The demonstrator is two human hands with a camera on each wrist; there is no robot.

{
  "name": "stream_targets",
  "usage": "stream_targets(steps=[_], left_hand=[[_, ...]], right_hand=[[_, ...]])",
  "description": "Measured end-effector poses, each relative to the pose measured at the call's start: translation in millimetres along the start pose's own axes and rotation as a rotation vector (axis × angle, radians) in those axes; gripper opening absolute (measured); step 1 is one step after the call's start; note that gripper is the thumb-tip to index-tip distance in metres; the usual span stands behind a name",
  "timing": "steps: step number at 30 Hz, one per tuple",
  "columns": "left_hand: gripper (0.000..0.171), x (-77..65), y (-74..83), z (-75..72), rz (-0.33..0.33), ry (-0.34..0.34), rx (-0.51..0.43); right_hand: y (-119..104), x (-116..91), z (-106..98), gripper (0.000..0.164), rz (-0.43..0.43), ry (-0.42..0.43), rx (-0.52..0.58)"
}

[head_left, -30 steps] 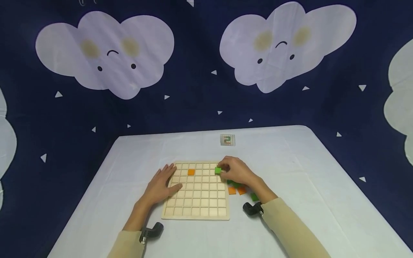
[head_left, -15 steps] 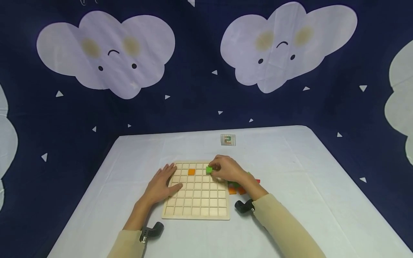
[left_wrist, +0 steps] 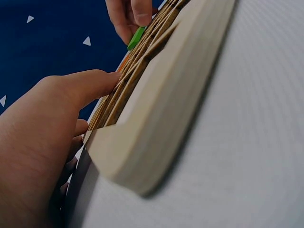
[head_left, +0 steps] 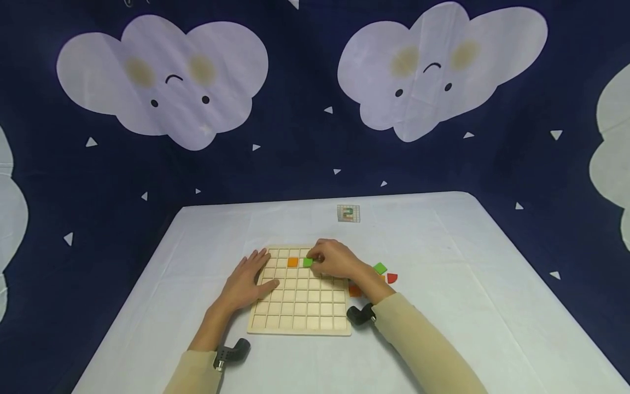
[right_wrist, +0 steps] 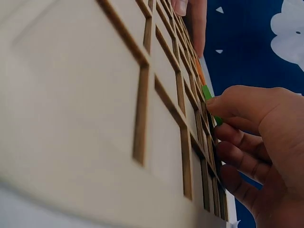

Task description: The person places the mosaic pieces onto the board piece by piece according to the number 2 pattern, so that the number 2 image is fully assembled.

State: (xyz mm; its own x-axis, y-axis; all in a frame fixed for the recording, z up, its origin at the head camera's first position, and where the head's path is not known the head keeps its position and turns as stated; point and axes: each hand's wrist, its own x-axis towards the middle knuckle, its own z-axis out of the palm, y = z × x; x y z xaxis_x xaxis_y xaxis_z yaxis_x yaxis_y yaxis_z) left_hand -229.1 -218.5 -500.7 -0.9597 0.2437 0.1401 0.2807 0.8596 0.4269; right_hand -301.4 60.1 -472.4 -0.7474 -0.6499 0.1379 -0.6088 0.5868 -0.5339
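Note:
A square wooden grid board (head_left: 300, 324) lies on the white table. My right hand (head_left: 336, 259) pinches a green square tile (head_left: 307, 262) between thumb and fingers, low over the second row from the far edge. In the right wrist view this green tile (right_wrist: 207, 93) is partly hidden by the thumb. Left of it in the same row, an orange square tile (head_left: 292, 262) sits in a cell. My left hand (head_left: 244, 284) rests with spread fingers on the board's left edge, its thumb over the grid.
Right of the board lie loose pieces, partly hidden under the right forearm: a green tile (head_left: 380, 268), a red rounded piece (head_left: 391, 278) and an orange tile (head_left: 355, 290). A small card with a printed grid pattern (head_left: 348, 213) lies behind the board on the table (head_left: 236, 230).
My right hand has moved left along the row with the green tile, from near the board's right edge toward the orange tile. The left hand has stayed in place.

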Motion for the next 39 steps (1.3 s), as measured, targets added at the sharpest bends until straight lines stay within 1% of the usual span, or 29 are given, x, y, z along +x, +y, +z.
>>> stream_targets(steps=[6,17,27,33,39], left_hand=[[0.085,0.0,1.6,-0.8,0.001,0.005,-0.003],[0.085,-0.6,1.7,-0.5,-0.002,-0.002,-0.006],[0.085,0.6,2.3,-1.8,-0.009,-0.007,-0.002],[0.085,0.4,2.9,-1.6,0.002,-0.003,-0.007],[0.085,-0.4,2.5,-1.8,-0.001,-0.001,-0.008]], right_hand=[[-0.5,4.6,3.6,0.027,0.011,-0.014,0.004],[-5.2,7.7,2.1,0.027,0.033,-0.039,0.011],[-4.5,11.0,3.6,0.027,0.013,-0.028,0.032],[-4.5,10.4,4.8,0.025,0.018,-0.019,0.031],[-6.2,9.9,5.1,0.024,0.027,-0.014,0.039]])
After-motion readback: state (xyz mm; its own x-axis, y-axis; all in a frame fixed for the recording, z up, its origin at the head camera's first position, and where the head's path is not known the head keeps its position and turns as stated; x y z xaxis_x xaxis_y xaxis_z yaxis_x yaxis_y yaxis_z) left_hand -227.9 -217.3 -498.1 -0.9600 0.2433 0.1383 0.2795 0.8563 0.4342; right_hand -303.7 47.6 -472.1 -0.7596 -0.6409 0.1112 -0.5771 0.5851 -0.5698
